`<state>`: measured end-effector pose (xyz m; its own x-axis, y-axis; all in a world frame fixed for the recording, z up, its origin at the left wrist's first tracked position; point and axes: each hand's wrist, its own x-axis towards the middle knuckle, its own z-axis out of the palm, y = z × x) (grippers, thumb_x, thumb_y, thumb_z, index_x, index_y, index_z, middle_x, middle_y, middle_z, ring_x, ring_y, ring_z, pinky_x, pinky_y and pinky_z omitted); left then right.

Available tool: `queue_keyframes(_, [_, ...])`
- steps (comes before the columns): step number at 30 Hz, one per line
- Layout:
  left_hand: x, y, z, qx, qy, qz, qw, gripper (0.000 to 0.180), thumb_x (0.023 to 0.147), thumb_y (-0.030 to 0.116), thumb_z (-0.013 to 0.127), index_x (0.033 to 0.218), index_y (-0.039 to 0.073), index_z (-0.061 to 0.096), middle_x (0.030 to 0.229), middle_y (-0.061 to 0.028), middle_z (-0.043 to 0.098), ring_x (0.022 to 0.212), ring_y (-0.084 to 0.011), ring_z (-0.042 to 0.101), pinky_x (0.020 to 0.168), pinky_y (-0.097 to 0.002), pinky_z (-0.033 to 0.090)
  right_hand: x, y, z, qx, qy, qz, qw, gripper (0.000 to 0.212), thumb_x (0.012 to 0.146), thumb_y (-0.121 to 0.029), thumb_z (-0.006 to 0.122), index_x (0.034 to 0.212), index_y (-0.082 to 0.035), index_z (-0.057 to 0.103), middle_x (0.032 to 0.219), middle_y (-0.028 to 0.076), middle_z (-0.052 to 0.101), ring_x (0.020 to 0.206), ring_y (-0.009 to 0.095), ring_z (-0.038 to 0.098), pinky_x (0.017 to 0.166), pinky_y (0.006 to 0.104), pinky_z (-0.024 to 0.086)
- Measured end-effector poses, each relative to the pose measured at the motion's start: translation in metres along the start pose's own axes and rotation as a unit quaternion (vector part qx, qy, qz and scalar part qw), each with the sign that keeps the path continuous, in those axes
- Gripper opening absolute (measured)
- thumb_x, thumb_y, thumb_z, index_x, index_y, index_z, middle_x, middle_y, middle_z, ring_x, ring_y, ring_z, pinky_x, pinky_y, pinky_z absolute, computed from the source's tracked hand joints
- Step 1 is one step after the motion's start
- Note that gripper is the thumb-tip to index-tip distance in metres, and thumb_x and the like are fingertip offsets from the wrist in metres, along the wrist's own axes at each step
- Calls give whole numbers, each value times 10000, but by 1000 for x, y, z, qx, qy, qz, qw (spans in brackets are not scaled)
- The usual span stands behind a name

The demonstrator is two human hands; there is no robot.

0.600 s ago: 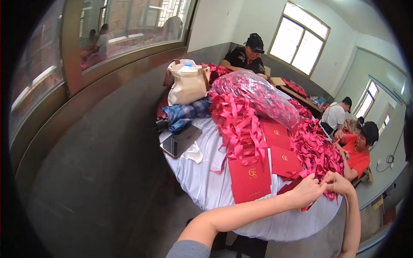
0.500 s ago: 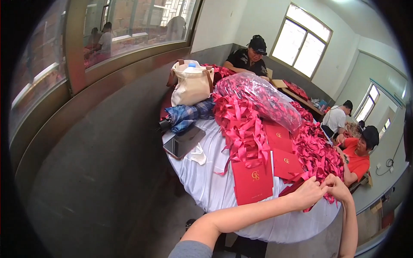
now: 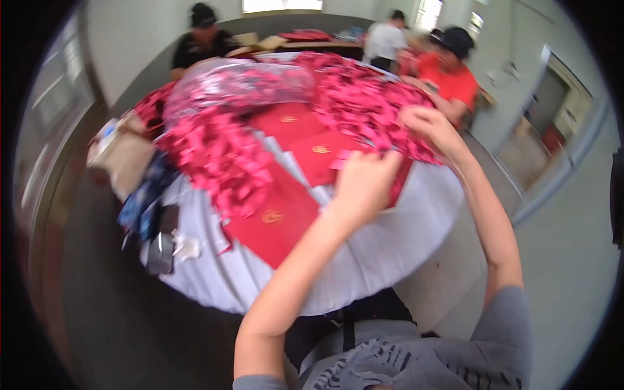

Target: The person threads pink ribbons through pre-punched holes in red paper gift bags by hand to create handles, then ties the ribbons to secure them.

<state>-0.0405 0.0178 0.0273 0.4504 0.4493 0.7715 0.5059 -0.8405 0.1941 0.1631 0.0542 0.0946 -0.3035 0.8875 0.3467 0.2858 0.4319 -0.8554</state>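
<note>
My left hand [image 3: 365, 185] is closed over the near right part of the table, a short pink ribbon end [image 3: 340, 160] poking out beside its fingers. Under and beside it is a dark red flat piece [image 3: 402, 182], partly hidden by the hand. My right hand [image 3: 426, 127] is raised farther right, fingers curled, in front of the heap of pink-red ribbons [image 3: 370, 107]; whatever it may hold is too blurred to make out. Left of my hands lie flat red paper pieces with gold emblems, bags or folders, including a near one [image 3: 276, 224] and another [image 3: 328, 153].
A second ribbon pile [image 3: 218, 159] and a clear plastic bag of ribbons [image 3: 237, 84] cover the white-clothed table [image 3: 396, 237]. At the left edge are a tote bag [image 3: 123, 156], a blue umbrella [image 3: 144, 198] and a phone [image 3: 160, 253]. Co-workers sit behind and at right.
My hands were together, fingertips meeting; now they are apart, the right one farther out and up. The view has turned, shifting the table left.
</note>
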Motion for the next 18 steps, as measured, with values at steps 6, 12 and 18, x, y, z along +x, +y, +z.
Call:
queue_keyframes(6, [-4, 14, -7, -52, -52, -18, 997, 138, 802, 62, 608, 918, 60, 535, 732, -128, 607, 703, -315, 588, 662, -401, 407, -6, 27, -3, 311, 78, 4, 947, 172, 927, -170, 574, 1045, -50, 611, 953, 11, 628, 841, 80, 586, 726, 233, 485])
queue_keyframes(12, [-6, 17, -14, -24, -84, -16, 996, 91, 841, 30, 555, 932, 27, 558, 787, -144, 623, 755, -321, 590, 723, -398, 428, -43, 36, 16, 102, -66, 19, 992, 312, 928, -295, 591, 1067, -27, 670, 979, 14, 651, 843, 50, 556, 740, 233, 443])
queue_keyframes(18, [1, 20, -28, -92, -132, -13, 987, 203, 794, 63, 527, 984, 14, 583, 748, -164, 591, 747, -311, 574, 724, -411, 402, -54, 26, 28, 97, -21, 8, 995, 220, 847, -223, 698, 952, -31, 721, 857, 26, 684, 833, 77, 600, 778, 237, 464])
